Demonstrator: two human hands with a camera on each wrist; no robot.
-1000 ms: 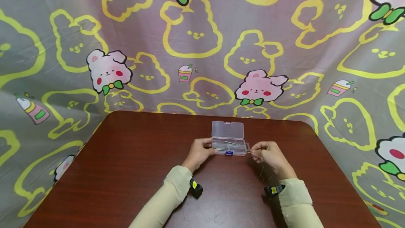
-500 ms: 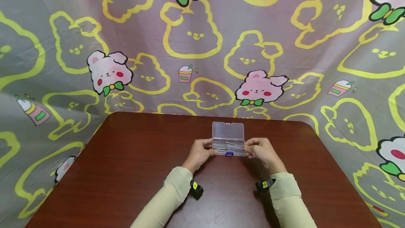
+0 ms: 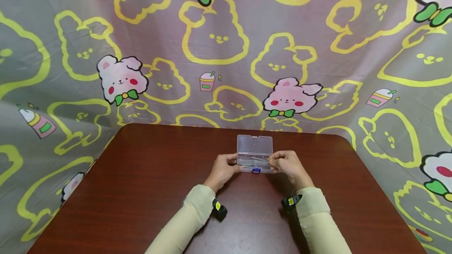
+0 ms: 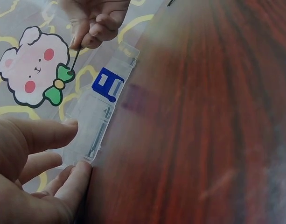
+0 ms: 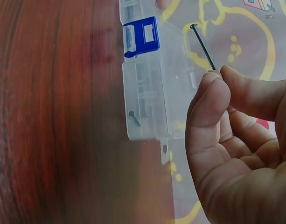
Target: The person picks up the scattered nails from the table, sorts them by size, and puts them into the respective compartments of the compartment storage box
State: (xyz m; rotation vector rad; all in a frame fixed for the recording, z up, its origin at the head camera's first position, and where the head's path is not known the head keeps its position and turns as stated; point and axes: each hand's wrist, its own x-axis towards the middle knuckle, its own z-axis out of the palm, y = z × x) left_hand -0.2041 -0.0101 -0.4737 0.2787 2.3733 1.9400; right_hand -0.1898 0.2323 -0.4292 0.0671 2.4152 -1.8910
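Clear plastic forms the small box that sits on the dark red-brown table, near its far edge, with its lid standing open toward the patterned cloth behind. A blue latch marks the middle of the box's near wall, and thin metal pins lie inside the tray.

At the box's left end, the left hand holds it steady: in the left wrist view the thumb and a fingertip are curled against the end wall, pinching it lightly.

At the box's right end, the right hand hovers just above the tray. Its thumb and forefinger are closed on a thin dark nail, held by the lower shaft so that the flat head points away from the palm, toward the box. In the right wrist view the nail is beside the box and not touching it; the other fingers are curled into the palm.

Both sleeves are pale, and a small camera sits at each wrist.
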